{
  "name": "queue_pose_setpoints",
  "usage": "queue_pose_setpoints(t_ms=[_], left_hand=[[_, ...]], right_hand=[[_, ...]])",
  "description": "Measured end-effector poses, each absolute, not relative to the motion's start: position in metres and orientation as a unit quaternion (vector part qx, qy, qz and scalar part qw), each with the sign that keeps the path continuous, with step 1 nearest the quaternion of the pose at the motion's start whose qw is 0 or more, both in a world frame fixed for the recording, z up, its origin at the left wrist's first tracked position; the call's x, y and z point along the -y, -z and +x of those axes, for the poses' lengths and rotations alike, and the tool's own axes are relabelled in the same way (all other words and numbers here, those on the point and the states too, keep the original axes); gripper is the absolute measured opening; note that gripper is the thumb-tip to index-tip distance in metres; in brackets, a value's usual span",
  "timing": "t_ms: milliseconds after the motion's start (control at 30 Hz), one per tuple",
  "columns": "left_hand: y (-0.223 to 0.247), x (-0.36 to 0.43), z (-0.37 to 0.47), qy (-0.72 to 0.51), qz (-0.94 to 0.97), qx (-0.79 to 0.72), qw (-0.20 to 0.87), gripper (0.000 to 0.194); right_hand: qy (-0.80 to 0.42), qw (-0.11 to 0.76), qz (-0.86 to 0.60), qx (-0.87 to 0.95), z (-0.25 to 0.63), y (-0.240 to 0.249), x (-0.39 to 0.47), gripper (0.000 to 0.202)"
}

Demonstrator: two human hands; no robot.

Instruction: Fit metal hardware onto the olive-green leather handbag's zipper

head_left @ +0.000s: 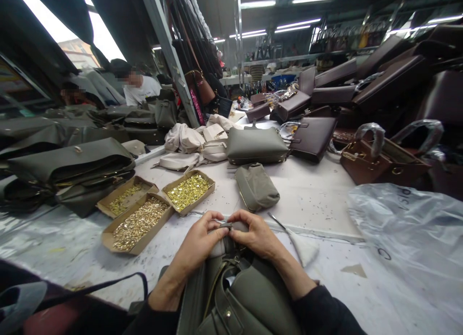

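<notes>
My left hand (197, 241) and my right hand (255, 236) meet at the near edge of the table, both pinching the top edge of an olive-green handbag (246, 296) that rests against me. A small dark metal piece (226, 224) sits between the fingertips of both hands. Just beyond the hands lies a small olive pouch (256, 186). Three cardboard trays of gold-coloured metal fittings (139, 222) stand to the left of my hands.
Olive bags (72, 164) are stacked at left, a grey-green bag (255, 144) and beige bags (184, 138) in the middle, dark brown bags (383, 159) at right. Clear plastic sheeting (412, 238) covers the right. A slim tool with a white handle (294, 236) lies near my right hand. People sit far left.
</notes>
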State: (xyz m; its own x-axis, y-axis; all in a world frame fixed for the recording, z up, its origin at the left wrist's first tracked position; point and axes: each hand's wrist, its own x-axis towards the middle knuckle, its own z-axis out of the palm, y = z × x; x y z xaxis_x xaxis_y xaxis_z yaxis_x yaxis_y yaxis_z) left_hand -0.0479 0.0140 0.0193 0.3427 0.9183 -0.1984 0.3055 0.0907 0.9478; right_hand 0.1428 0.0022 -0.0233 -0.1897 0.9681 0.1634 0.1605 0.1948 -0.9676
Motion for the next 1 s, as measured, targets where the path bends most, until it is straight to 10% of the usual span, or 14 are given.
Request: queue_pose_setpoints(t_ms=[367, 1000], left_hand=[[-0.059, 0.018, -0.033, -0.13, 0.741, -0.623, 0.217, 0.023], [0.001, 0.051, -0.062, -0.384, 0.814, -0.435, 0.032, 0.026]], right_hand=[[-0.371, 0.491, -0.45, 0.647, 0.14, 0.013, 0.015, 0.034], [-0.049, 0.476, -0.387, 0.788, 0.121, 0.0, 0.048, 0.007]])
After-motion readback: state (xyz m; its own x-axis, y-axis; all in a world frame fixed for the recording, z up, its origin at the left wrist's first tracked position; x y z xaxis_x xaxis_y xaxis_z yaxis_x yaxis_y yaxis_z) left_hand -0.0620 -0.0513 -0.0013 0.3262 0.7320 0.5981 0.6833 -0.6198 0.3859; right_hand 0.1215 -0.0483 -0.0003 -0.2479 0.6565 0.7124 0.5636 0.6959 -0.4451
